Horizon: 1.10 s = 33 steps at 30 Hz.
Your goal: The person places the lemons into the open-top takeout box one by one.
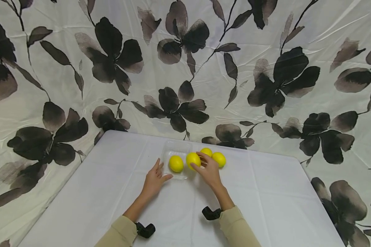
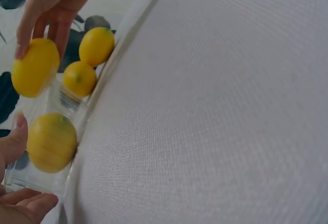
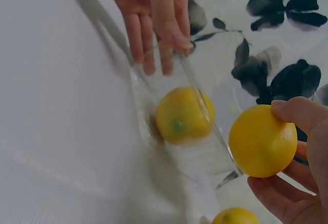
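Right hand (image 1: 211, 172) clamps one lemon (image 1: 192, 160) between fingers and thumb; left hand (image 1: 154, 179), fingers apart from thumb, touches the tray (image 1: 177, 147), second lemon (image 1: 176, 164) just right of those fingers.

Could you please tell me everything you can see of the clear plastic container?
The clear plastic container is a rectangular box with thin walls, glossy edges and no visible lid. It sits upright near the far edge of the white-covered table, with one lemon inside. The left hand touches its near-left corner; whether the held lemon in the right hand touches it is unclear.
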Motion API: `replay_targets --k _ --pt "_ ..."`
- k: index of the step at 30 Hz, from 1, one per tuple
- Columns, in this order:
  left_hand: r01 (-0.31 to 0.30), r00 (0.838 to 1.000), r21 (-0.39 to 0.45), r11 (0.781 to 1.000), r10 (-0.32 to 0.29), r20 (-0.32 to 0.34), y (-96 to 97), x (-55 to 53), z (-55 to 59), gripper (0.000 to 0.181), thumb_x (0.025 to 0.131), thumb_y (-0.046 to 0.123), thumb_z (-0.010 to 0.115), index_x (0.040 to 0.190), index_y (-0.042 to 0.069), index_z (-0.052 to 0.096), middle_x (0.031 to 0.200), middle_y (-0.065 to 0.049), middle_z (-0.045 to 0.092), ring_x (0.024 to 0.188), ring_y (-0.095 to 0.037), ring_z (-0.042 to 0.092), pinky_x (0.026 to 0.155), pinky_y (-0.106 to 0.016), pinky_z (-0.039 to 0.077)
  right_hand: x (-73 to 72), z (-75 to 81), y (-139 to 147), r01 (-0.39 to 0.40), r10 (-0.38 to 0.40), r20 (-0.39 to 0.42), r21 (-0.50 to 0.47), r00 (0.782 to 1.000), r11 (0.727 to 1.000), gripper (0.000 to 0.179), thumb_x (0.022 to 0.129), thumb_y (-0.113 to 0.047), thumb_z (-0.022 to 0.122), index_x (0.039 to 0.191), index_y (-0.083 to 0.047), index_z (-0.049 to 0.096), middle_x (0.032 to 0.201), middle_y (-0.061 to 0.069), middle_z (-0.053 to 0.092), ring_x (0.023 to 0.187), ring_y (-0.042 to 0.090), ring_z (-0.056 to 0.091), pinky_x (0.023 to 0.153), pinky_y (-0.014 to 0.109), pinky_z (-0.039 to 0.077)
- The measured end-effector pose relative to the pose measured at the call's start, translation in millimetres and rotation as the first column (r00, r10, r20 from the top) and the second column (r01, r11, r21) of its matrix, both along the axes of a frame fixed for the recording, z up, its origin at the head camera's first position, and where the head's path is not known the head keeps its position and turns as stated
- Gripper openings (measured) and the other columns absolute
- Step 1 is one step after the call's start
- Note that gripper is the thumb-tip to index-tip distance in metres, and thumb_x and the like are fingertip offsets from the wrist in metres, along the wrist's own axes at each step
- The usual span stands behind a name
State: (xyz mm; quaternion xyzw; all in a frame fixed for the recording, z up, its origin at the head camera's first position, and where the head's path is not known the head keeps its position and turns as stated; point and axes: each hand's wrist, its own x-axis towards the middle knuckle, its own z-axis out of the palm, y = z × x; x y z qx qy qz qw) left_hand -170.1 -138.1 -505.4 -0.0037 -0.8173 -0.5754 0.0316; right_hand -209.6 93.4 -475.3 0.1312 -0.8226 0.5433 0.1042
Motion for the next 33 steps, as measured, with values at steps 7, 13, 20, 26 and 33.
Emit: replay_targets --k 7,13,20,26,33 --pt "-0.003 1.000 -0.014 1.000 0.003 -0.004 -1.0 -0.3 -1.0 0.093 0.087 0.018 0.077 0.155 -0.003 0.018 0.151 -0.026 0.039 0.135 -0.041 0.043 0.110 -0.051 0.040 -0.8 4.5 -19.0 -0.073 0.073 -0.011 0.030 0.997 0.997 0.052 0.085 -0.024 0.079 0.130 -0.004 0.062 0.129 0.014 0.065 0.115 0.032 0.065 0.093 0.041 0.057" --pt "0.003 1.000 -0.040 0.999 -0.003 0.000 -0.3 -2.1 -1.7 0.093 0.086 0.017 0.077 0.155 -0.003 0.018 0.151 -0.026 0.040 0.135 -0.042 0.043 0.109 -0.053 0.041 -0.7 7.3 -33.4 -0.131 0.132 -0.022 0.021 0.991 0.991 0.052 0.086 -0.026 0.078 0.130 -0.004 0.062 0.130 0.013 0.064 0.116 0.032 0.064 0.094 0.045 0.057" --pt "0.018 1.000 -0.015 1.000 -0.018 0.005 -1.7 -0.8 -0.7 0.096 0.086 0.020 0.077 0.156 -0.003 0.016 0.152 -0.028 0.037 0.134 -0.045 0.044 0.108 -0.052 0.041 0.9 3.1 -47.2 -0.180 0.182 -0.032 0.060 0.983 0.982 0.050 0.086 -0.024 0.079 0.129 -0.004 0.063 0.129 0.012 0.066 0.115 0.028 0.065 0.091 0.036 0.058" --pt "0.034 0.999 0.025 0.999 -0.033 -0.010 -2.7 -0.3 -0.8 0.097 0.086 0.019 0.078 0.156 -0.004 0.015 0.153 -0.028 0.035 0.136 -0.043 0.042 0.107 -0.050 0.043 1.8 -1.2 -53.8 -0.208 0.210 -0.024 0.075 0.977 0.975 0.050 0.086 -0.022 0.078 0.130 -0.004 0.062 0.131 0.011 0.065 0.117 0.027 0.064 0.093 0.032 0.057" --pt "0.030 0.999 0.025 0.999 -0.030 -0.018 -3.0 -0.4 -1.5 0.098 0.084 0.021 0.079 0.155 -0.005 0.016 0.151 -0.029 0.036 0.135 -0.043 0.044 0.106 -0.051 0.044 2.2 -4.9 -57.4 -0.210 0.212 -0.027 0.067 0.977 0.975 0.051 0.085 -0.021 0.080 0.129 -0.005 0.062 0.131 0.012 0.064 0.117 0.028 0.064 0.093 0.033 0.057"
